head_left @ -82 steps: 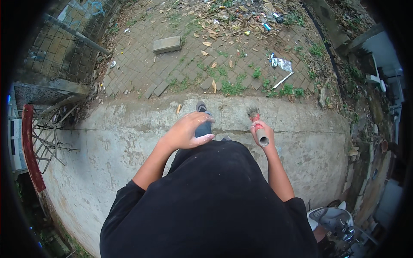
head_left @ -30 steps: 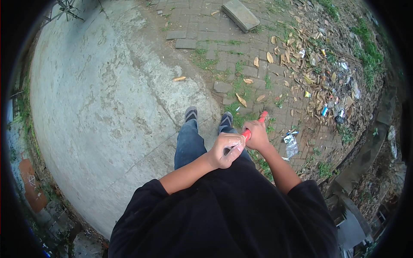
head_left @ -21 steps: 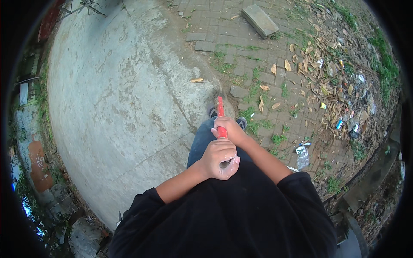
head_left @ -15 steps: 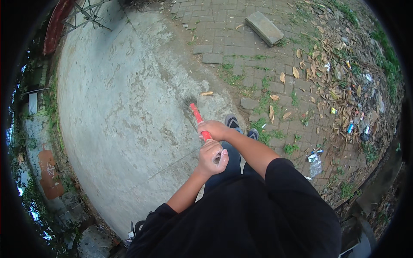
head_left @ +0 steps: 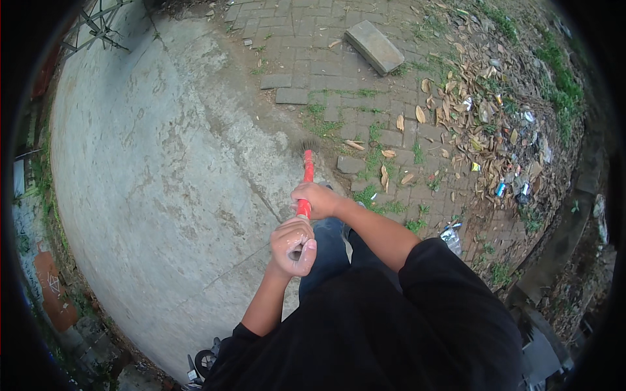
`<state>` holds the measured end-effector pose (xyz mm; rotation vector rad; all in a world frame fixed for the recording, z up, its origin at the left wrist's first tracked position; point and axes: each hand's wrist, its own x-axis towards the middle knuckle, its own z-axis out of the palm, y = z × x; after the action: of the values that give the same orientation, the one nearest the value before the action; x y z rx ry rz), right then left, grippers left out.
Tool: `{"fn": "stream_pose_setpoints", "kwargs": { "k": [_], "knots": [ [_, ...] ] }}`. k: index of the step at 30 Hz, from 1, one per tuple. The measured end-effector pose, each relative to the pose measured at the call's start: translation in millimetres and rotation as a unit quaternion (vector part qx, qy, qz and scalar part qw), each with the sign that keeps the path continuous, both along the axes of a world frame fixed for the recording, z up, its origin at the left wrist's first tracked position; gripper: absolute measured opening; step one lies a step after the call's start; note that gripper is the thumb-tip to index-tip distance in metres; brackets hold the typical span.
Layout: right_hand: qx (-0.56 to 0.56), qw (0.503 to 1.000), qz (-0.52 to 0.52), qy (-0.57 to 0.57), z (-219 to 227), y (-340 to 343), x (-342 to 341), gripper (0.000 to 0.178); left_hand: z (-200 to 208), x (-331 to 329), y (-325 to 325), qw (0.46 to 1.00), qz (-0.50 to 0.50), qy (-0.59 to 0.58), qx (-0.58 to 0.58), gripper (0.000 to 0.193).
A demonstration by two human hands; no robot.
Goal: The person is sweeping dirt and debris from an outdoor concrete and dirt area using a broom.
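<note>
Both my hands grip a broom with a red handle (head_left: 308,168) and thin dark bristles (head_left: 308,144). My left hand (head_left: 293,247), speckled with white, is closed around the top end. Further down the handle, my right hand (head_left: 316,199) is wrapped around it. The bristles are low at the edge where the concrete slab (head_left: 150,176) meets the brick paving (head_left: 326,68). A curled brown leaf or similar dry piece (head_left: 354,144) lies on the paving to the right of the bristles. My legs (head_left: 324,251) are just beneath my hands, and my shoes are mostly hidden.
A grey concrete block (head_left: 374,47) sits on the paving ahead. Dry leaves (head_left: 450,104) and litter, including a blue can (head_left: 500,189), spread along the right. A metal frame (head_left: 98,29) stands far left. Part of a wheel (head_left: 205,363) shows at lower left.
The broom's bristles have swung right, from the concrete to its edge. The brown piece has shifted right, off the concrete onto the paving. Both hands keep their grip; the whole view has turned slightly.
</note>
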<state>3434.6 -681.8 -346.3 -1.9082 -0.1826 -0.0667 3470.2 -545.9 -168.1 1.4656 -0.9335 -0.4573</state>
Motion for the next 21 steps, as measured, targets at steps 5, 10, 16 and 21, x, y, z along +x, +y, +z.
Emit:
{"fn": "stream_pose_setpoints", "kwargs": {
  "k": [5,10,16,21],
  "knots": [
    [-0.021,0.995,-0.027,0.097,-30.8,-73.1,-67.0,0.025,-57.6,-38.3,-63.3,0.993,-0.074,0.084,0.033,0.022],
    [0.027,0.986,-0.159,0.05,57.2,-55.6,-87.2,0.026,34.6,-36.7,-86.5,0.984,-0.15,0.029,-0.096,0.022],
    [0.081,0.991,-0.102,0.038,26.6,-62.7,-128.8,0.024,19.3,-78.6,-102.4,0.978,-0.204,-0.032,-0.032,0.02],
    [0.04,0.989,-0.094,0.107,-1.6,-148.0,-230.7,0.023,-25.9,-163.7,-159.2,0.98,-0.185,0.068,0.038,0.023]
  ]
}}
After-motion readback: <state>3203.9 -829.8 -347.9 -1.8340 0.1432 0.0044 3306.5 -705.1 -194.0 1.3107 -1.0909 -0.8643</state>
